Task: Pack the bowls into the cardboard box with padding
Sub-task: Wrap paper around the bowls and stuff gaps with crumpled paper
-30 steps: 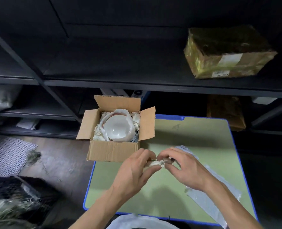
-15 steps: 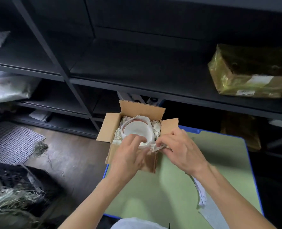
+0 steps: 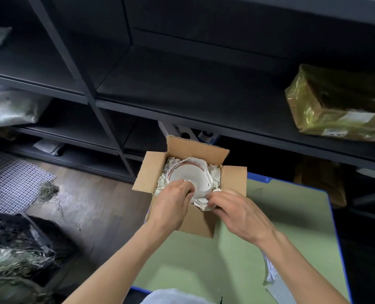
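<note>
Green table | hands hide box front rim | bowls partly covered

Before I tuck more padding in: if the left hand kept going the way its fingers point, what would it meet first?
Probably the white bowl in the cardboard box; the left hand already looks at its near rim, though depth is unclear.

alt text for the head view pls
Two bare hands, left hand and right hand, tuck crumpled white paper beside a white bowl in an open cardboard box on a green table; dark shelving stands behind.
</note>
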The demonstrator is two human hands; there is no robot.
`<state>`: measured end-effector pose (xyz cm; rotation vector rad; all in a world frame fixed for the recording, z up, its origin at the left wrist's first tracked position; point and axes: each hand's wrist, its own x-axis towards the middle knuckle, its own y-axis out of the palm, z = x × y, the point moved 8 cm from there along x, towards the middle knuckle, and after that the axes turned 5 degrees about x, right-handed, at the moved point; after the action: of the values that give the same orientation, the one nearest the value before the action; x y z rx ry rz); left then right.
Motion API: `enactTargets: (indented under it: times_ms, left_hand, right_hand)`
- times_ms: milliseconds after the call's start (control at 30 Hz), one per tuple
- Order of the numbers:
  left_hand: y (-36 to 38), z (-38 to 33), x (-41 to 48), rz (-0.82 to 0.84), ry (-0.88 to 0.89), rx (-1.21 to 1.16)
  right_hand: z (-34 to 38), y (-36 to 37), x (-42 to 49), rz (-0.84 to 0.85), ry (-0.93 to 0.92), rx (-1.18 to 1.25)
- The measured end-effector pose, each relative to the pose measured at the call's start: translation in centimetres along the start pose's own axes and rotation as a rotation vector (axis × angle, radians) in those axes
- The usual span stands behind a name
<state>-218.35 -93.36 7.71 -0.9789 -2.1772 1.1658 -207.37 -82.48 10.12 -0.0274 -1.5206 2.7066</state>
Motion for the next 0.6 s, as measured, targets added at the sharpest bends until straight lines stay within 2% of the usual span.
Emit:
enactTargets:
  times_ms: [333, 467, 600]
  left_hand:
    - [-0.7, -0.9, -1.1, -0.074, 0.017, -0.006]
    - [-0.8, -2.1, -1.3, -0.078, 0.093, 0.041]
    - [-0.4, -1.8, -1.2, -0.078, 0.085, 0.003]
  right_hand:
    - [0.3, 0.6, 0.8, -0.101, -0.011, -0.155]
    - [0.2, 0.6, 0.7, -0.1, -0.006, -0.164]
    - [0.3, 0.4, 1.0, -0.084, -0.005, -0.161]
